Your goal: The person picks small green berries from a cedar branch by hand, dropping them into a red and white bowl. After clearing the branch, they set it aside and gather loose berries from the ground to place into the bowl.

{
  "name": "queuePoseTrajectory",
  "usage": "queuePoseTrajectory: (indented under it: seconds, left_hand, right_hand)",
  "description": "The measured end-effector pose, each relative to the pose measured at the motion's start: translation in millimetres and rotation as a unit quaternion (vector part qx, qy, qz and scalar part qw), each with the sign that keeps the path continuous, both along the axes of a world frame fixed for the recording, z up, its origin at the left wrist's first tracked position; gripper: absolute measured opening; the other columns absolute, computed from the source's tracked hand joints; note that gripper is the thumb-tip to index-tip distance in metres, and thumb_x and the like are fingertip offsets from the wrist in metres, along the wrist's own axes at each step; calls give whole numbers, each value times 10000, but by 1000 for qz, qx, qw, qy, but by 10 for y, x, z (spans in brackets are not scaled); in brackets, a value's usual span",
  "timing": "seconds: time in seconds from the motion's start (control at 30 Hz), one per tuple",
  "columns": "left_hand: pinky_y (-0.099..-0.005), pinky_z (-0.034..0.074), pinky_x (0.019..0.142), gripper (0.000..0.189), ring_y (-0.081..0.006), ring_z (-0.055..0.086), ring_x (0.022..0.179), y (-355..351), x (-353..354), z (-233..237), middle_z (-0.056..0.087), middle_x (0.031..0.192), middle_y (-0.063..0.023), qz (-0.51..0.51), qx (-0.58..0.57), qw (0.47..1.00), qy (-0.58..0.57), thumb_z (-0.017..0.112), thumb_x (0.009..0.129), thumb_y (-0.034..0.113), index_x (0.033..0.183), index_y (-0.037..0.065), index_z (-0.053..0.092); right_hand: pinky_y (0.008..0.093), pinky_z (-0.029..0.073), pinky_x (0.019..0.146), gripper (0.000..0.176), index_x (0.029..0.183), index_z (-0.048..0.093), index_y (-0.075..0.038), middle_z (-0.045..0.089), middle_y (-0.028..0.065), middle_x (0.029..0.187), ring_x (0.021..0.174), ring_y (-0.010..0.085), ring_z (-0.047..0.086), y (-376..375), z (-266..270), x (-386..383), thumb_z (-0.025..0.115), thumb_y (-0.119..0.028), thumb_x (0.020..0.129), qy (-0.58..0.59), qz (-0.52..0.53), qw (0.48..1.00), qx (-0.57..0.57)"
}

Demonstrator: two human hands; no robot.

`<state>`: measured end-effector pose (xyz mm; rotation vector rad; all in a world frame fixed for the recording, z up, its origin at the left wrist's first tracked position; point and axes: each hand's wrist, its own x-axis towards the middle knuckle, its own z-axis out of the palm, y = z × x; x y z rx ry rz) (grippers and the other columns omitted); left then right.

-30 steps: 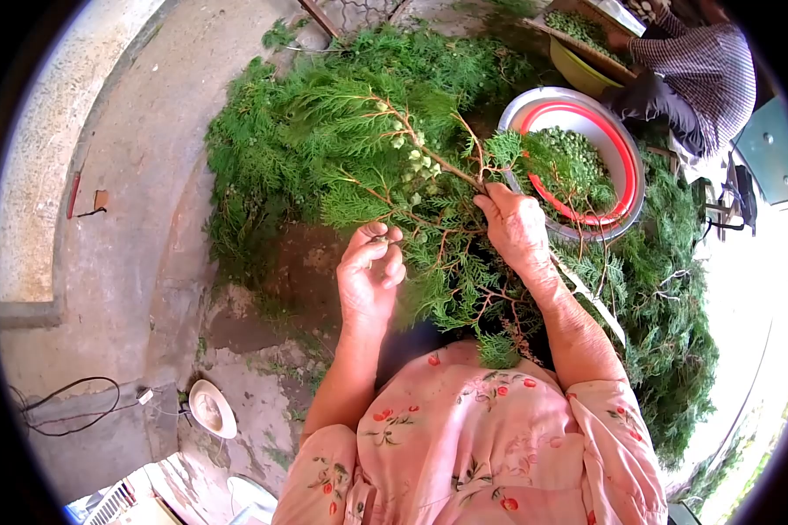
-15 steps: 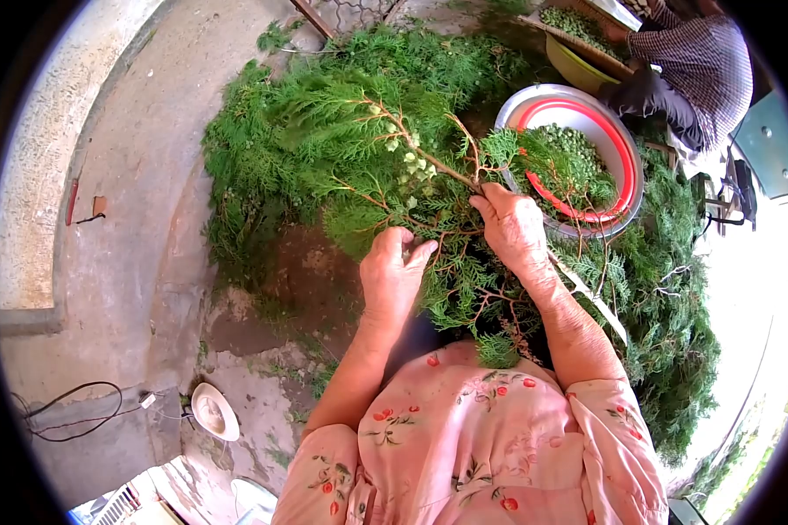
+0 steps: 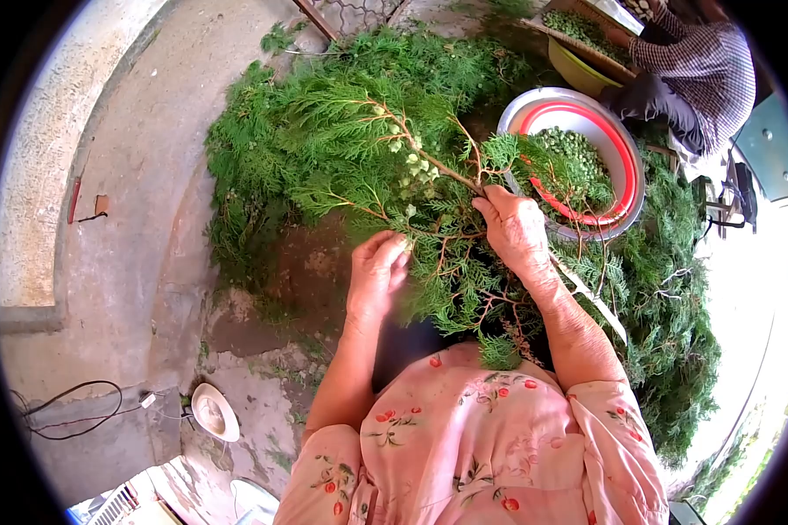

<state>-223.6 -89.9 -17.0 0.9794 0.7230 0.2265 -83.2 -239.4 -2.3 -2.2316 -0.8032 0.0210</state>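
My right hand (image 3: 512, 229) is closed around the woody stem of a leafy conifer branch (image 3: 446, 171). Feathery green sprays and a cluster of pale green cones (image 3: 420, 166) grow along it, left of that hand. Below the cluster, my left hand (image 3: 378, 276) has thumb and fingers pinched together at the edge of the foliage. Whatever lies between those fingertips is too small to make out. Just beyond my right hand stands a metal basin (image 3: 636, 188) with a red ring inside and many small green cones (image 3: 573, 153); some leafy twigs overlap its near side.
Cut green branches (image 3: 263, 149) are heaped ahead and more (image 3: 665, 306) lie to the right. At upper right a person in a checked shirt (image 3: 709, 74) sits by a woven tray (image 3: 617, 66) of green cones over a yellow-green tub (image 3: 573, 70). A pale hat-like object (image 3: 214, 411) lies lower left.
My left hand has moved slightly left and down, its thumb and fingers now closer together. The side spray near it has shifted left. My right hand keeps its hold on the branch.
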Motion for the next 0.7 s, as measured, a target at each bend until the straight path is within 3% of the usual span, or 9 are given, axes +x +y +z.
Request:
queuePoseTrajectory:
  seconds: [0.07, 0.1, 0.23, 0.37, 0.4, 0.53, 0.63, 0.7]
  left_hand:
    - [-158, 224, 352, 156, -19, 340, 431, 121, -43, -99, 481, 613, 31, -6, -76, 996, -39, 573, 845, 210, 779, 69, 559]
    - [-160, 215, 329, 180, -24, 287, 381, 196, -79, -160, 439, 613, 48, -9, -184, 977, -107, 535, 866, 249, 807, 79, 535]
    - [-171, 256, 344, 165, -62, 358, 417, 143, -136, -183, 525, 732, -44, 52, -177, 977, -108, 529, 853, 210, 863, 47, 550]
    - [-185, 288, 362, 179, -92, 399, 449, 107, -103, -88, 554, 813, -116, 105, -171, 974, -106, 522, 842, 188, 898, 22, 556]
    - [-184, 286, 369, 187, -84, 402, 455, 85, -90, -41, 557, 808, -92, 115, -163, 976, -87, 529, 863, 209, 896, 26, 554]
    - [-176, 252, 351, 164, -53, 395, 443, 65, -92, -59, 561, 720, -28, 85, -17, 996, 12, 600, 862, 201, 868, 38, 600]
    - [-172, 266, 353, 203, -36, 402, 438, -54, -48, -49, 566, 674, -14, 62, 148, 986, 35, 661, 814, 142, 965, 12, 629]
    - [-181, 376, 449, 296, -47, 493, 546, -13, -74, -146, 618, 762, -46, 19, 220, 975, 31, 683, 792, 107, 1050, -16, 608]
  right_hand:
    - [449, 467, 575, 140, 904, 572, -78, 599, 178, 684, 655, 373, 590, 5, -11, 12, 577, -196, 828, 1, -1, 1000, -2]
    - [450, 466, 578, 142, 904, 573, -76, 599, 180, 685, 658, 374, 589, -3, -50, 30, 577, -196, 828, -3, 0, 1000, -2]
    - [452, 463, 585, 144, 894, 573, -69, 599, 185, 694, 665, 380, 585, 1, -37, 39, 579, -196, 827, 4, -2, 1000, -4]
    - [442, 463, 578, 200, 982, 574, -66, 598, 186, 697, 666, 381, 584, 11, -51, 30, 581, -193, 828, -1, -1, 1000, 1]
    - [441, 462, 576, 211, 997, 571, -65, 597, 187, 696, 666, 381, 584, 10, -50, 29, 581, -191, 828, -2, 1, 1000, 4]
    - [437, 459, 566, 236, 1029, 567, -61, 593, 190, 694, 664, 379, 584, 4, -35, 29, 581, -186, 829, 0, 5, 1000, 2]
    - [435, 457, 561, 233, 1022, 566, -55, 592, 190, 691, 661, 378, 583, 1, -16, 25, 581, -185, 830, -1, 6, 1000, -4]
    - [434, 457, 560, 231, 1017, 567, -52, 592, 190, 689, 658, 377, 583, 6, -12, 21, 583, -185, 829, -1, 5, 1000, -7]
